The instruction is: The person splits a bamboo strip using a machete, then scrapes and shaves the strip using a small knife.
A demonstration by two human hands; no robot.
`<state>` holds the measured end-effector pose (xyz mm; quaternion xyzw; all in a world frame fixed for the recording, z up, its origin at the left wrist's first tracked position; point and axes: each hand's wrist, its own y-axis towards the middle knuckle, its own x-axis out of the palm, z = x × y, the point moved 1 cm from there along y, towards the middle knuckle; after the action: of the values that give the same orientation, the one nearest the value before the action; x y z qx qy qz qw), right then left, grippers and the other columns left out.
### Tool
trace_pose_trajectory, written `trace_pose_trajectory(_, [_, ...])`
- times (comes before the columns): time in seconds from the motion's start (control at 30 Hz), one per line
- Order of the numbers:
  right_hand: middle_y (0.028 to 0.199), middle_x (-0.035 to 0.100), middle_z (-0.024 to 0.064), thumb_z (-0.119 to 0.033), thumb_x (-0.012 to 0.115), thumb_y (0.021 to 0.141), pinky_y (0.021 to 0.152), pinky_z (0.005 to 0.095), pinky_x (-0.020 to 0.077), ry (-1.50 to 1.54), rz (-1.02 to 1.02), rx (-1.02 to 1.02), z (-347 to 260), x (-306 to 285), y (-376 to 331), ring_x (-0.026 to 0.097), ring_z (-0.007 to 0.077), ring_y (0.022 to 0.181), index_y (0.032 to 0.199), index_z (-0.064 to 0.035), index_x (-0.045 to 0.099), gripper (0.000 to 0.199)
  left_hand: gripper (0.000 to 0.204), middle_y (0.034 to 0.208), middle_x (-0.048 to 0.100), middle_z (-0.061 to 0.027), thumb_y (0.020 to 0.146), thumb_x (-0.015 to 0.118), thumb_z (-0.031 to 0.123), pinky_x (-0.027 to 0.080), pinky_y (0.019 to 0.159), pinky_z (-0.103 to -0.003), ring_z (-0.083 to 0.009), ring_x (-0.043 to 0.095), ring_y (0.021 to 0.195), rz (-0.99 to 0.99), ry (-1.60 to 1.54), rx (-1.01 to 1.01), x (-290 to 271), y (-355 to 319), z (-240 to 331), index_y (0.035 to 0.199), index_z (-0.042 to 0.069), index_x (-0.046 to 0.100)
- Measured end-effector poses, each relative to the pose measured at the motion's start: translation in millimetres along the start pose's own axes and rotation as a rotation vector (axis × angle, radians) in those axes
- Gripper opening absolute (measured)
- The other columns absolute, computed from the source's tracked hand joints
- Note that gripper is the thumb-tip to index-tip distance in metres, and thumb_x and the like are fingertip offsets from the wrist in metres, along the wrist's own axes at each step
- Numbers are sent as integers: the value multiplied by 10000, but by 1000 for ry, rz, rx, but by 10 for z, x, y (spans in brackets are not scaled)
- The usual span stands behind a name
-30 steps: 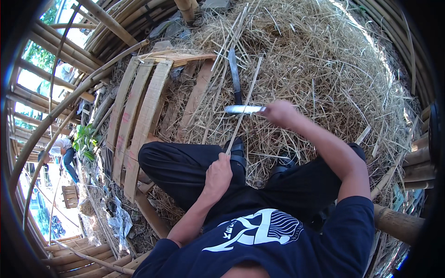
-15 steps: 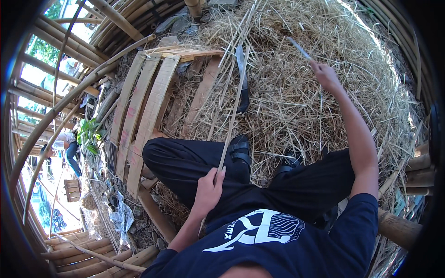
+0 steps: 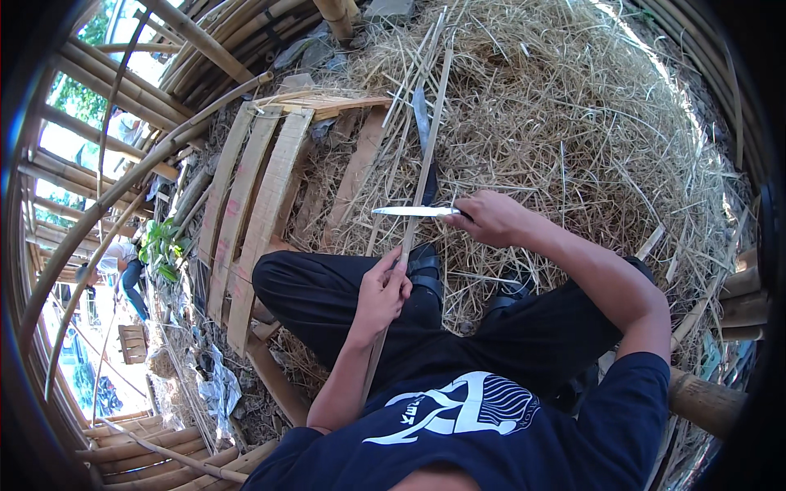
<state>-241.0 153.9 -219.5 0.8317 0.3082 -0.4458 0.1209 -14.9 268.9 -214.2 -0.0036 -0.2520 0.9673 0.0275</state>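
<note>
A long, thin bamboo strip point(image 3: 431, 147) slants up and away over my lap. My left hand point(image 3: 383, 295) is closed round its lower part, near my left knee. In my right hand point(image 3: 490, 218) is the dark handle of a knife point(image 3: 409, 211). Its bright blade lies crosswise over the strip, a little beyond my left hand; whether it touches cannot be made out. Beyond them a second, larger blade with a dark curved handle point(image 3: 430, 186) rests on the straw, partly behind the strip. Several thin bamboo strips point(image 3: 401, 123) lie beside it.
Straw and shavings point(image 3: 573, 123) cover the ground ahead and right. A slatted wooden pallet point(image 3: 274, 188) stands left of my knee. Bamboo poles point(image 3: 106, 192) form a frame at the far left, where another person point(image 3: 127, 274) is bent over outside. A thick bamboo pole point(image 3: 708, 403) is at my right.
My right hand has swung the knife from the far right down and inward, across the strip. My left hand has shifted slightly up and right with the strip.
</note>
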Motion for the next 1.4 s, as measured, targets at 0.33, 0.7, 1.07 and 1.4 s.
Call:
trace_pose_trajectory(0.33, [611, 592, 208, -447, 476, 955, 591, 496, 472, 4, 9, -86, 23, 106, 94, 595, 412, 610, 795, -31, 632, 472, 403, 596, 372, 34, 1019, 453, 181, 233, 327, -174, -18, 289, 386, -85, -79, -59, -5, 73, 47, 1419, 139, 429])
trace_pose_trajectory(0.7, [612, 545, 45, -579, 386, 958, 560, 349, 472, -181, 108, 661, 1425, -471, 184, 546, 169, 573, 750, -86, 631, 588, 394, 588, 324, 56, 1032, 423, 199, 218, 342, -169, -11, 269, 399, -212, -102, -291, -151, -468, 18, 1418, 126, 422])
trace_pose_trajectory(1.07, [1018, 660, 238, -604, 280, 962, 819, 475, 485, -153, 611, 986, 2377, -1111, -349, 641, 382, 927, 1005, 19, 651, 727, 418, 584, 364, 39, 1030, 410, 173, 243, 353, -170, -15, 278, 406, -145, -31, -291, -428, -714, 153, 1443, 119, 378])
trace_pose_trajectory(1.4, [712, 615, 164, -461, 387, 1000, 648, 436, 493, 57, -35, 311, 296, -551, 213, 609, 288, 651, 886, 17, 612, 541, 254, 586, 473, 31, 1005, 481, 184, 292, 413, -186, -3, 347, 447, -27, 444, 194, -91, 131, 171, 1202, 49, 567])
